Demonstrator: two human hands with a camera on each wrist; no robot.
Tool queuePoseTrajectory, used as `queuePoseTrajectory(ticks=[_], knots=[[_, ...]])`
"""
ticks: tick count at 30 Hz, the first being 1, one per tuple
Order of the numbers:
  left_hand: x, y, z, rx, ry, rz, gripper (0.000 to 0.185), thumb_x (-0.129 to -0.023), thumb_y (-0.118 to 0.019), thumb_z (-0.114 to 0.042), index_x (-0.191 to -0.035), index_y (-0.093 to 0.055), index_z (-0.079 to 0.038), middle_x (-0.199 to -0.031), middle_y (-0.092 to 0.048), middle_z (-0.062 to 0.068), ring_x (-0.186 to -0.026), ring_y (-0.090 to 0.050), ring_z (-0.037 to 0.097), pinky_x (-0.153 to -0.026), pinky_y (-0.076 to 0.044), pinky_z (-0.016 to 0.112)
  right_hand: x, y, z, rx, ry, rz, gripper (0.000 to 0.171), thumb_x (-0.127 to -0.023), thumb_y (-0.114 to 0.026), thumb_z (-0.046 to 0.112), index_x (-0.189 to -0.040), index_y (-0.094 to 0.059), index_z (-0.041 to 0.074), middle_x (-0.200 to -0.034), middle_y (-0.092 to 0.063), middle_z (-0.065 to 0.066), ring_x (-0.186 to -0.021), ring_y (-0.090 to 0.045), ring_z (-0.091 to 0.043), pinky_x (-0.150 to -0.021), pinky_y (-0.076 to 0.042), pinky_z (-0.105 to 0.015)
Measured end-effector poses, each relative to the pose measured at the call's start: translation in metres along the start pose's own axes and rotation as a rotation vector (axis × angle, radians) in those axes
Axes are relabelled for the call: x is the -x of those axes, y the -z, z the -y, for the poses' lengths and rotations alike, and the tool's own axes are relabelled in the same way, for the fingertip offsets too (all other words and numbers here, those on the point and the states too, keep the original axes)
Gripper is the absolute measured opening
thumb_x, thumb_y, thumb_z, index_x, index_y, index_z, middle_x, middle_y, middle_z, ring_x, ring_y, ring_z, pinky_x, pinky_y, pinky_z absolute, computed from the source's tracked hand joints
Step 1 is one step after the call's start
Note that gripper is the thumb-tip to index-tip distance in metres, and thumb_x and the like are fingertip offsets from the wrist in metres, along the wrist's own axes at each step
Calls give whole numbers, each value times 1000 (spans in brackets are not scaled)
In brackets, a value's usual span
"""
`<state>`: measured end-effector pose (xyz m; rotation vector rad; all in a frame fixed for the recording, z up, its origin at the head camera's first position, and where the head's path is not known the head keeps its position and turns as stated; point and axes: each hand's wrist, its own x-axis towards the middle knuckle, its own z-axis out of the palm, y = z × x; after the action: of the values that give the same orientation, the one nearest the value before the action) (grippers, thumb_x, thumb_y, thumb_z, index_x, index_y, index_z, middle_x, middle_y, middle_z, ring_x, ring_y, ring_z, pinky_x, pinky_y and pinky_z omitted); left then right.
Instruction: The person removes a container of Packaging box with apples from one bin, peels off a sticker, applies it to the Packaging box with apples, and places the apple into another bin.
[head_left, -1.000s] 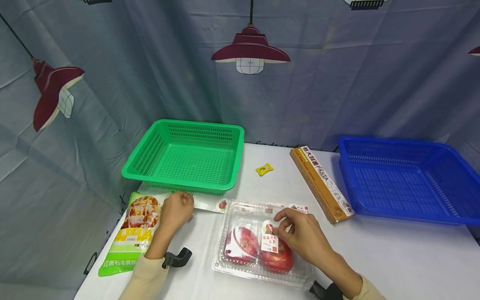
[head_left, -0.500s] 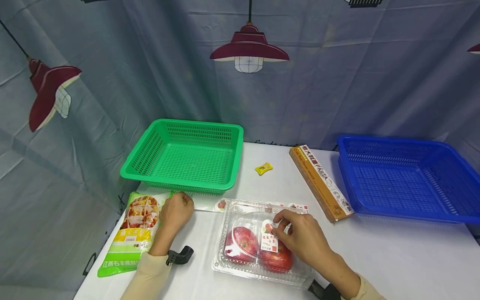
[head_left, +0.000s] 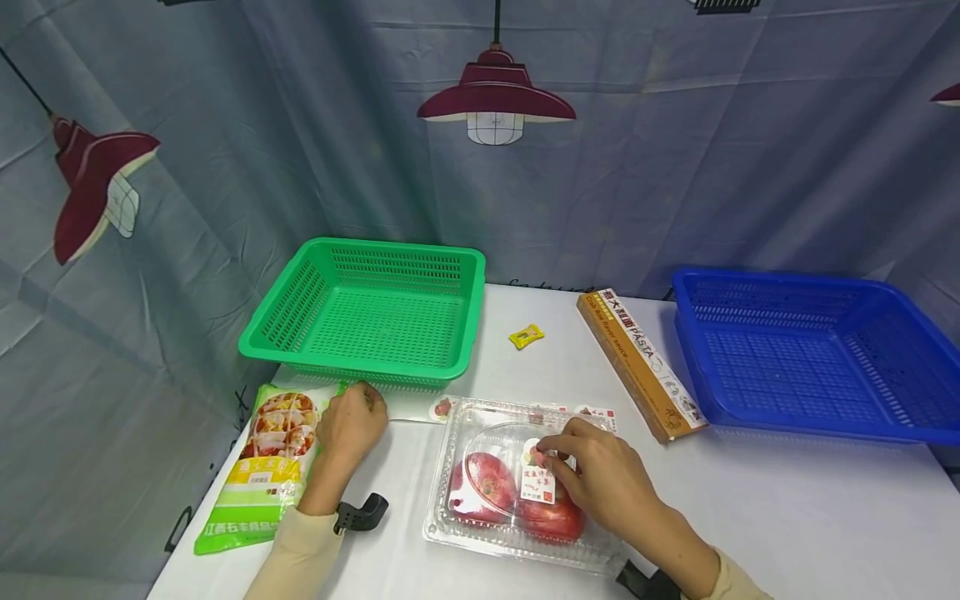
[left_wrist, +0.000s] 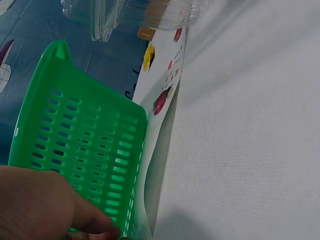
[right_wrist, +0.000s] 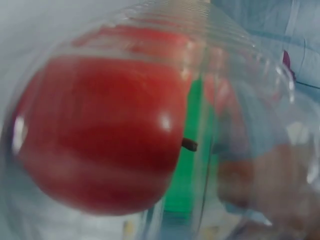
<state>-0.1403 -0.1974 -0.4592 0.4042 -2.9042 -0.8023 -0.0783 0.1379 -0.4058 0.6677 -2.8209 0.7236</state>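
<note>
Right hand (head_left: 600, 479), lower centre of the head view: laid on top of the clear plastic clamshell box of red apples (head_left: 517, 492), fingertips (head_left: 551, 450) curled and pinching at the white printed label (head_left: 537, 483) on the lid. Wrist angled in from the lower right, cream sleeve at the frame's bottom edge. Seen through the lid from the right wrist view: one red apple (right_wrist: 100, 125), large and blurred.

Left hand (head_left: 348, 421), lower left of centre: curled into a loose fist; not possible to tell what, if anything, sits inside it. Knuckles close against the front wall of the green perforated plastic basket (head_left: 300, 333), on the bench beside the green-and-yellow printed food pouch (head_left: 258, 467).

Progress, judged from the lie of things: clamshell box on the white bench (head_left: 787, 517) at lower centre, not yet lifted; green basket holding nothing, likewise the blue perforated plastic basket (head_left: 705, 333) at the right. Long brown pasta box (head_left: 637, 362) and small yellow wrapped sweet (head_left: 527, 336) lying loose between the two baskets. Nothing sorted so far.
</note>
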Motion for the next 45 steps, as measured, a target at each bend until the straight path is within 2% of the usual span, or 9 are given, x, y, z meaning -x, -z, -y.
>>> queuePoseTrajectory(ticks=[4,7,10,12,17,22,32,36,45], knots=[[6,1,-5,15,-28,-11,19,-92,-55,-20,-92,-70,-9,-73,-65,5,-61,-59,28,-47,-42,43,2,0,-1,41,47,33,20,-78,-85,25,-96,-78,19,-75,-50,12,-59,-40,-1,-46,-35,-20],[14,0,-11,58,-60,18,15,-91,-58,-20,-91,-70,-11,-71,-63,-2,-58,-57,21,-46,-41,38,3,1,-1,79,58,68,32,-75,-86,35,-101,-77,19,-77,-49,10,-62,-40,-3,-47,-35,-20],[26,-1,-20,156,-93,89,14,-92,-61,-21,-97,-69,-12,-74,-63,-3,-57,-55,16,-47,-41,34,4,2,-2,128,69,88,42,-73,-85,45,-105,-76,20,-76,-45,11,-62,-38,-4,-45,-32,-20],[35,-1,-28,267,-119,160,19,-95,-60,-21,-109,-66,-9,-77,-64,1,-57,-56,15,-49,-43,33,5,2,-2,157,76,92,48,-71,-83,52,-107,-76,21,-76,-41,11,-63,-37,-4,-45,-31,-20],[56,-2,-42,487,-184,344,39,-104,-50,-28,-134,-48,-5,-82,-62,9,-55,-61,22,-53,-48,34,6,3,-3,196,95,92,55,-68,-81,59,-109,-75,24,-74,-38,14,-66,-37,-6,-47,-31,-21],[69,-2,-46,520,-266,402,39,-105,-47,-32,-140,-43,-13,-85,-60,4,-57,-61,22,-54,-47,32,6,2,-2,208,117,75,51,-68,-82,56,-108,-76,25,-72,-39,14,-69,-39,-9,-57,-34,-26],[80,4,-42,558,-343,516,73,-91,-72,-28,-150,-30,-32,-113,-52,9,-53,-55,12,-53,-47,28,5,4,-3,147,85,67,42,-72,-86,43,-108,-78,25,-65,-40,14,-63,-37,-6,-55,-32,-24],[83,5,-40,603,-349,539,71,-91,-72,-27,-150,-33,-33,-122,-49,12,-52,-55,12,-53,-48,28,4,6,-4,85,76,72,40,-72,-87,35,-109,-78,23,-63,-41,14,-61,-37,-4,-53,-31,-23],[87,7,-35,670,-373,634,60,-96,-66,-27,-148,-38,-30,-124,-42,15,-53,-53,10,-47,-47,26,4,9,-6,30,66,123,38,-76,-85,29,-113,-77,22,-62,-40,17,-60,-37,-2,-55,-32,-24]])
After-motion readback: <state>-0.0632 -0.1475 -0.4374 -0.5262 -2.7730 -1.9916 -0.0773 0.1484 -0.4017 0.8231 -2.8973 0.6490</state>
